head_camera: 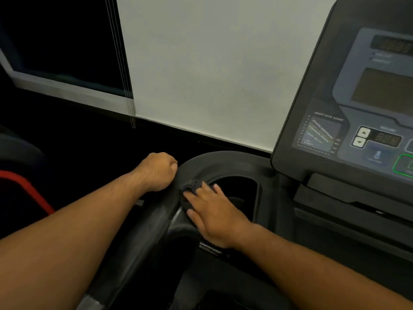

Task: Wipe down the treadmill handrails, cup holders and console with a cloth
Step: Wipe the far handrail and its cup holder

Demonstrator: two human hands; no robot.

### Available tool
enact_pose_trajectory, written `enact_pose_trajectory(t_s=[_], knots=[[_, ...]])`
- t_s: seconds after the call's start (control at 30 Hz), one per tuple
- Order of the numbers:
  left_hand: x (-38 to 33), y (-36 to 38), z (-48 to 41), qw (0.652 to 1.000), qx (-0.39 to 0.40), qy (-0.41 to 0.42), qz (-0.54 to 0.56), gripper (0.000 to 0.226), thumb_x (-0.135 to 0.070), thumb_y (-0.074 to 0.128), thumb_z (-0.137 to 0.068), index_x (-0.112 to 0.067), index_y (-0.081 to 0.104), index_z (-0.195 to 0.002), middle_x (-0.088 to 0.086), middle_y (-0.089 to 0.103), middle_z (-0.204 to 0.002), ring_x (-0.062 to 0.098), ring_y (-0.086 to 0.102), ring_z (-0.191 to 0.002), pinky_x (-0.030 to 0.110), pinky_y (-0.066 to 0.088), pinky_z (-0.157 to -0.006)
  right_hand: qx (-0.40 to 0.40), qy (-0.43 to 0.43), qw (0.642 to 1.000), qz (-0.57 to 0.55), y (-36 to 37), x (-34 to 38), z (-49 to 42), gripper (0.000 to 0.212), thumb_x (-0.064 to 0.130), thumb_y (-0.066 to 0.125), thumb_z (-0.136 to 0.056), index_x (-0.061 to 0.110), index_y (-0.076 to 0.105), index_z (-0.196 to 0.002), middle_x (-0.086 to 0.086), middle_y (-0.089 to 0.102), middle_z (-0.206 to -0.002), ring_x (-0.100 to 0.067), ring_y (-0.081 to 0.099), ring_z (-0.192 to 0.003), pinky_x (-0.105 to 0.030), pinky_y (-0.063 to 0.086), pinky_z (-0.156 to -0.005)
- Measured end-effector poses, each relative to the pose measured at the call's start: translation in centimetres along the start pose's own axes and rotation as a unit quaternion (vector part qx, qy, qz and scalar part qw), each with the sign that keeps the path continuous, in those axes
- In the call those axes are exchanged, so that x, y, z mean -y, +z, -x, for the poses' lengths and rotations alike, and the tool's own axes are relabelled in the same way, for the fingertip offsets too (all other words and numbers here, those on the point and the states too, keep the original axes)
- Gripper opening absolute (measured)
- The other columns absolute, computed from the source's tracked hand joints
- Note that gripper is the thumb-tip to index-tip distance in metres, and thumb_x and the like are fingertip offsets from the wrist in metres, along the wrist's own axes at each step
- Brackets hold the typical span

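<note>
pressing down with straight, spread fingers, the right hand (214, 215) lies flat on a dark cloth (187, 194), just below the middle of the head view; the cloth is bunched under the fingertips and peeks out at their 11 o'clock, lying on the inner edge of the curved black handrail (143, 238). the hand grips nothing, it only pushes the cloth against the rail. at 3 o'clock of the cloth is the dark opening of the cup holder (237, 198), ringed by the same black moulding. at 10 o'clock of the right hand the left hand (158, 170) is curled into a fist, thumb folded over the fingers, touching the rail's outer edge; nothing shows inside it. both forearms are bare and come in from 6 and 7 o'clock. the console (357, 108) fills the 3 o'clock side, tilted, with unlit displays and arrow buttons. a pale wall (201, 63) is at 12 o'clock, a dark window (62, 41) with hanging blind cords (121, 63) at 10 o'clock.
</note>
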State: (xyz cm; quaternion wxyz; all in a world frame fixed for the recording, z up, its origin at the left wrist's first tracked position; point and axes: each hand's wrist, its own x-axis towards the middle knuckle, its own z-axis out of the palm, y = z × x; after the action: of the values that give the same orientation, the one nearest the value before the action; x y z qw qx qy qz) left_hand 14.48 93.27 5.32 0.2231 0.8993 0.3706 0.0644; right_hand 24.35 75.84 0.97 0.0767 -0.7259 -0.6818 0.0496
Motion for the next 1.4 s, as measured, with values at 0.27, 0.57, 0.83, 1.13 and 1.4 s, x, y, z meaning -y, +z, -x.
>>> enact_pose_trajectory(t_s=[0.27, 0.57, 0.83, 1.13, 1.4], knots=[[0.4, 0.7, 2.2, 0.997, 0.037, -0.066, 0.019, 0.031, -0.023, 0.046, -0.097, -0.019, 0.076, -0.101, 0.000, 0.072, -0.107, 0.018, 0.065, -0.099, 0.035, 0.053, -0.092, -0.026, 0.217, 0.976, -0.011, -0.5, -5.2, -6.2, 0.051, 0.034, 0.023, -0.105, 0.013, 0.022, -0.151, -0.013, 0.025, -0.156, -0.033, 0.014, -0.145, -0.050, 0.013, -0.117], [0.7, 0.8, 1.9, 0.969, 0.007, -0.152, 0.196, 0.032, -0.022, 0.041, -0.099, -0.004, 0.068, -0.100, 0.019, 0.067, -0.107, 0.034, 0.063, -0.096, 0.048, 0.052, -0.093, -0.039, 0.025, 0.999, 0.016, 1.9, 1.9, -3.1, 0.056, 0.032, 0.026, -0.098, 0.006, 0.030, -0.148, -0.019, 0.037, -0.147, -0.037, 0.023, -0.140, -0.047, 0.012, -0.118], [0.8, 0.2, 1.8, 0.967, 0.052, -0.136, 0.207, 0.033, -0.025, 0.036, -0.098, -0.011, 0.067, -0.099, 0.012, 0.068, -0.102, 0.033, 0.065, -0.094, 0.047, 0.054, -0.083, 0.004, 0.023, 0.984, -0.176, -2.7, -1.6, -1.5, 0.055, 0.013, 0.057, -0.087, 0.018, 0.038, -0.139, -0.006, 0.050, -0.137, -0.022, 0.047, -0.124, -0.029, 0.037, -0.103], [3.4, -1.7, 2.5, 0.985, -0.003, -0.072, 0.156, 0.030, -0.025, 0.038, -0.097, -0.015, 0.061, -0.081, 0.003, 0.059, -0.080, 0.017, 0.052, -0.071, 0.033, 0.044, -0.064, -0.212, 0.189, 0.946, -0.157, -6.2, -2.3, -8.2, 0.032, 0.030, 0.065, -0.087, 0.019, 0.067, -0.117, -0.006, 0.067, -0.117, -0.026, 0.059, -0.111, -0.028, 0.043, -0.094], [4.3, -1.6, 2.5, 0.989, -0.001, -0.035, 0.146, 0.018, -0.021, 0.037, -0.096, -0.023, 0.052, -0.087, -0.002, 0.052, -0.089, 0.012, 0.044, -0.080, 0.020, 0.032, -0.058, -0.004, 0.176, 0.983, -0.058, -1.7, 0.8, -5.6, 0.051, 0.023, 0.037, -0.097, 0.015, 0.033, -0.148, -0.009, 0.025, -0.157, -0.029, 0.025, -0.141, -0.043, 0.020, -0.116]])
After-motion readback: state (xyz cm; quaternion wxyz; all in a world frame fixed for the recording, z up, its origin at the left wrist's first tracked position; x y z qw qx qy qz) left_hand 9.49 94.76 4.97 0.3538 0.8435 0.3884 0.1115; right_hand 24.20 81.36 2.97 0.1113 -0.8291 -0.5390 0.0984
